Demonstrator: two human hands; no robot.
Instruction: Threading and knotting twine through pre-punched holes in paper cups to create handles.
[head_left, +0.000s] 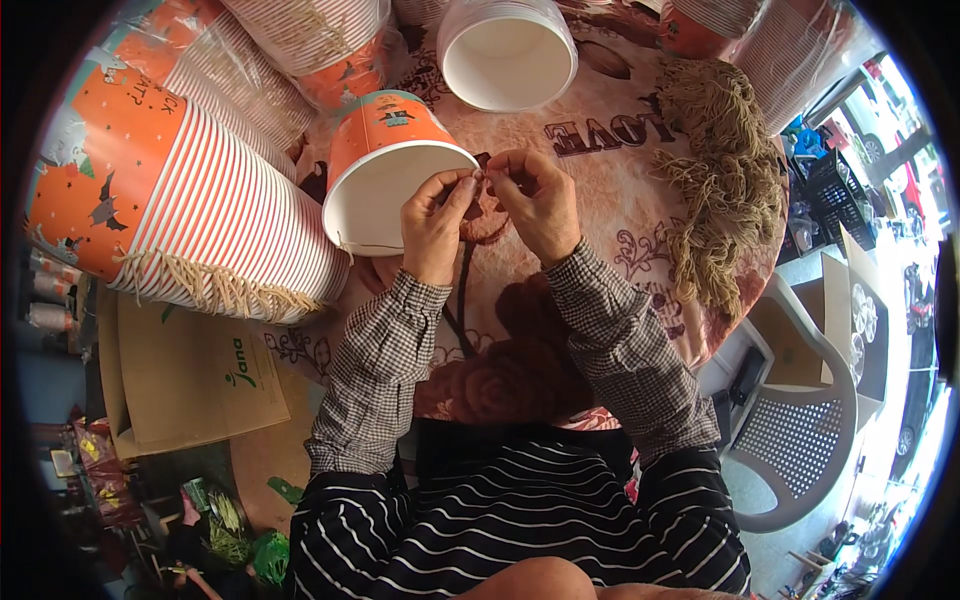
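Observation:
Both hands meet over the middle of the table with fingertips pinched together. My left hand [432, 222] is closed, thumb against fingers, at the right side of an orange paper bucket's rim. Close beside it, my right hand [543, 207] is closed in a pinch too. Whatever lies between the fingertips is too small to make out. The orange paper bucket [385, 128] rests tilted with its white mouth toward me, and a thin tan cord [375, 247] runs along the lower rim. A long nested stack of similar buckets [215, 190] lies at the left, tan cords hanging along its rims.
A heap of tan cord pieces [720, 180] lies at the table's right. White-mouthed containers [508, 62] in plastic stand at the back, with more wrapped bucket stacks [320, 45] around. A cardboard box [195, 370] is low left; a grey chair [800, 430] stands right.

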